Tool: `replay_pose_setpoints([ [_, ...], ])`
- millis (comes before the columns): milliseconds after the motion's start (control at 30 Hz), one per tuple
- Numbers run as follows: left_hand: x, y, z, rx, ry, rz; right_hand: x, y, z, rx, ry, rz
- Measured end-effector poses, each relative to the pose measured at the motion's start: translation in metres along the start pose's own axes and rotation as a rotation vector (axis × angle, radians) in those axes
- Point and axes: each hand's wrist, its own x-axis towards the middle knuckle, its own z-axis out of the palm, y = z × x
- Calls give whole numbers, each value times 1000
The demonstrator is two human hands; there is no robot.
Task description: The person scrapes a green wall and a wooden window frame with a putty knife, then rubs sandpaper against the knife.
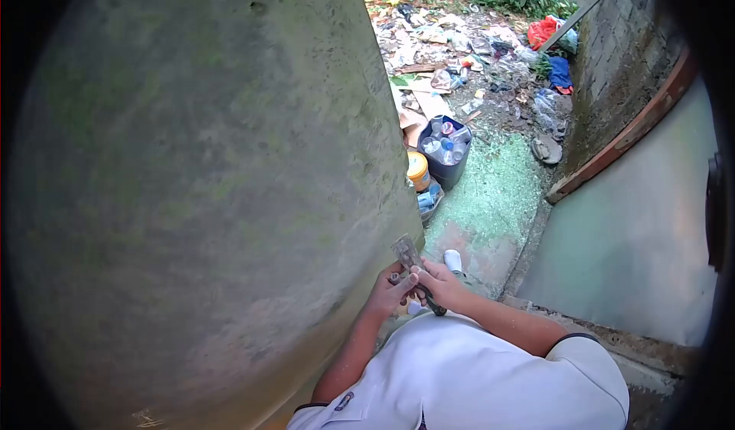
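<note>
In front of my white shirt, both hands meet around a scraper (406, 250) with a broad, dirty, flat blade pointing up and away. Its dark handle (436, 307) slants down toward my belly. My right hand (445, 286) grips the scraper, with the thumb pressed near the base of the blade. My left hand (392, 294) is closed against it from the other side, its thumb close to the right one. A small, dark, round-ended piece (395, 278) shows between the left fingers; its kind cannot be made out.
A mossy concrete wall (222, 162) fills the left side. Ahead are a dark bin (445, 171) of bottles, a yellow-lidded tub (418, 168) and broken glass (498, 185) on the ground. Litter (459, 43) lies farther off. At right stands a wood-framed pale panel (628, 223).
</note>
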Motion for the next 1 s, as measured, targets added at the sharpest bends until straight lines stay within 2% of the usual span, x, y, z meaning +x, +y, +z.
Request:
replay_pose_setpoints([
  [67, 4, 11, 15, -1, 6, 36, 11, -4, -7, 54, 23, -7],
  [133, 13, 21, 36, 28, 101, 115, 20, -13, -17, 74, 70, -10],
  [300, 38, 23, 47, 14, 160, 147, 35, -39, -40, 61, 28, -49],
  [500, 45, 44, 66, -76, 278, 161, 59, -60, -64, -40, -149, -26],
  [600, 49, 40, 67, -57, 287, 197, 59, -71, -68, -52, -170, 26],
  [667, 51, 42, 67, 225, 298, 220, 59, -75, -72, -85, -187, 48],
  [867, 58, 49, 76, 127, 280, 290, 64, -85, -82, -142, -257, 39],
  [1000, 56, 52, 78, 144, 296, 244, 66, -90, -85, -168, -288, 63],
])
